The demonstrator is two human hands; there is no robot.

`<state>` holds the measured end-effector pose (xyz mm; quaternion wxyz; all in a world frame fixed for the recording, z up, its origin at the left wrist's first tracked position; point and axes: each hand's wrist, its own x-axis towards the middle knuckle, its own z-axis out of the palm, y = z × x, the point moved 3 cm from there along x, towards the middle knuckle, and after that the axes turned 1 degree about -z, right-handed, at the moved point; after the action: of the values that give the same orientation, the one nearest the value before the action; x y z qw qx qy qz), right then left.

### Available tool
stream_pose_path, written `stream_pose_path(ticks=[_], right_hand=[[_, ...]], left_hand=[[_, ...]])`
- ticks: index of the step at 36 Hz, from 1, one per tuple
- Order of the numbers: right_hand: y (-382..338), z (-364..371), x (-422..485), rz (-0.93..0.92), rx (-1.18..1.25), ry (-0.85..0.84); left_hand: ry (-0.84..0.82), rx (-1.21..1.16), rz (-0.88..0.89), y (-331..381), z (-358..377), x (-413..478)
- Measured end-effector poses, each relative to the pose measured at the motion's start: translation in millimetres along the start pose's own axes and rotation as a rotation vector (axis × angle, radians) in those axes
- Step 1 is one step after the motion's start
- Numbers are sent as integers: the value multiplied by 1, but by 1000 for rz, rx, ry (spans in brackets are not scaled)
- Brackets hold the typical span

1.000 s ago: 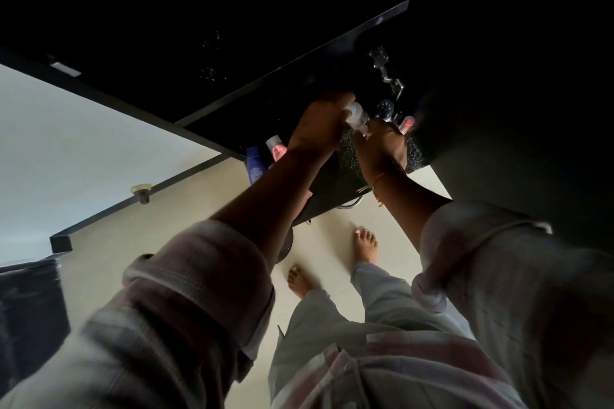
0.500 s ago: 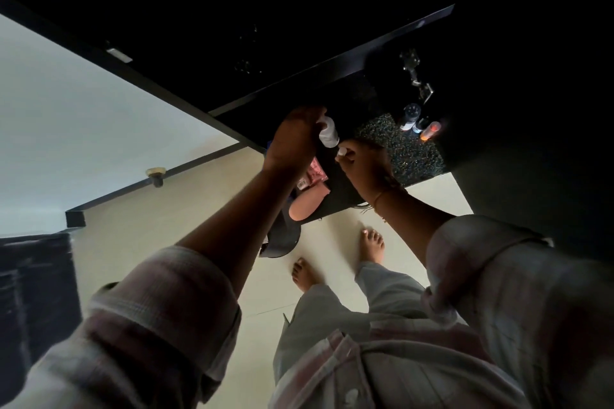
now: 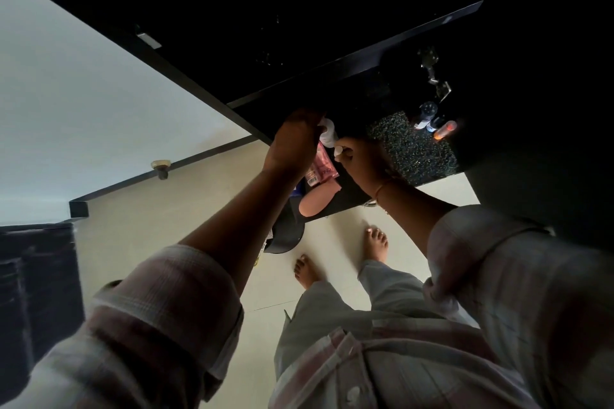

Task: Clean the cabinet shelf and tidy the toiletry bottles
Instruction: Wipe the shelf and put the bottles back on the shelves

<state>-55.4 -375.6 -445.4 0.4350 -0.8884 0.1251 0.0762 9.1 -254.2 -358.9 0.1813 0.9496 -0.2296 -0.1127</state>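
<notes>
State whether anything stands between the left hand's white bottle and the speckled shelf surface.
Only the right hand, pinching a small white piece beside the white bottle, lies between it and the speckled shelf surface.

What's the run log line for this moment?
left hand grips white bottle | right hand pinches its end | pink tube beside left hand | small bottles on mat

A small white bottle is being held tilted by the left hand, the right hand pinching its tip, over pink tubes lying on the dark shelf.
</notes>
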Motion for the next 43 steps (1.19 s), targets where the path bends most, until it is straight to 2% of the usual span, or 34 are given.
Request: stream_pose_path(ticks=[8,18,24,29,32,36,39,43], right_hand=[[-4,3,0,42,42,-50],[-6,-5,-9,10,74,-26],[4,-9,-14,52,60,-46],[13,-19,-20,81,37,-35],[20,-28,-26,104,48,27],[32,-46,-40,130,23,232],[45,-58,-52,142,-50,393],[66,-76,-63,342,-200,445]], left_hand=[[-14,-55,-24,3,1,5],[1,-36,-3,10,0,2],[122,186,222,22,-4,-13],[222,272,361,25,2,-22],[237,256,452,37,9,-26],[52,322,425,56,30,-24],[9,50,396,71,41,-12],[-89,-68,322,91,59,8]])
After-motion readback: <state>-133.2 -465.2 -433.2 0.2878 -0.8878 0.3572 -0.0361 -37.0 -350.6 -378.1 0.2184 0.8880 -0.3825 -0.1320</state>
